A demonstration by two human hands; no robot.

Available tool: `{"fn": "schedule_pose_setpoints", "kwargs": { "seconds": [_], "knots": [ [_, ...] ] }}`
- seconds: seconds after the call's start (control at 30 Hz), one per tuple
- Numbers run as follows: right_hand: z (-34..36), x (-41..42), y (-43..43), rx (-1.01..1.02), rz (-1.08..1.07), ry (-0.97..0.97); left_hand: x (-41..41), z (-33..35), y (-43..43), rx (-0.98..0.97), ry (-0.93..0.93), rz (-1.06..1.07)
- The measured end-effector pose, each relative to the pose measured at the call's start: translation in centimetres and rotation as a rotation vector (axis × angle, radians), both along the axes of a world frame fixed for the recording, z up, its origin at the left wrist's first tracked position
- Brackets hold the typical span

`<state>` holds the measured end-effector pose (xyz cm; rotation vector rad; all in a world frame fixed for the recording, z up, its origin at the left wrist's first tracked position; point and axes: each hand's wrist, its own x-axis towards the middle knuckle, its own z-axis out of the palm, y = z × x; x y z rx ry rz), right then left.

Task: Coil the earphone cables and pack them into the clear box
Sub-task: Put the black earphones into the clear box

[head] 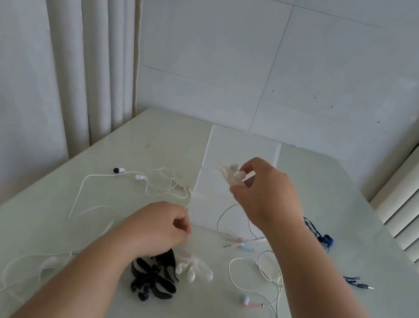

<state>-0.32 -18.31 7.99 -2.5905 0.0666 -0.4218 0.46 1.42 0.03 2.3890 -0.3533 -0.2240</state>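
The right hand (pixel 261 193) pinches a white winder (pixel 230 175) over the box (pixel 241 147). Its cable (pixel 220 218) hangs toward the tabletop's near edge, nearer the curled left hand (pixel 163 226), whose grasp I cannot tell.

Four earphones (pixel 140 178), two white winders (pixel 194 268), overlapping black ones (pixel 153 280), one clear box (pixel 244 148).

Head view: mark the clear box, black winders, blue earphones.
clear box (pixel 244 148), head view, bare far part.
black winders (pixel 153 280), head view, middle of pile.
blue earphones (pixel 328 240), head view, the buds.
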Motion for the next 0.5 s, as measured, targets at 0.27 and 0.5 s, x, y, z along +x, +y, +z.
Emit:
{"fn": "schedule_pose_setpoints", "kwargs": {
  "seconds": [0.27,0.5],
  "knots": [
    [-0.5,4.8,0.5,-0.161,0.040,0.292,-1.0,1.1,0.4,0.111,0.096,-0.207],
    [-1.9,2.9,-0.4,0.007,-0.014,0.081,-1.1,1.4,0.2,0.129,0.097,-0.220]
  ]
}}
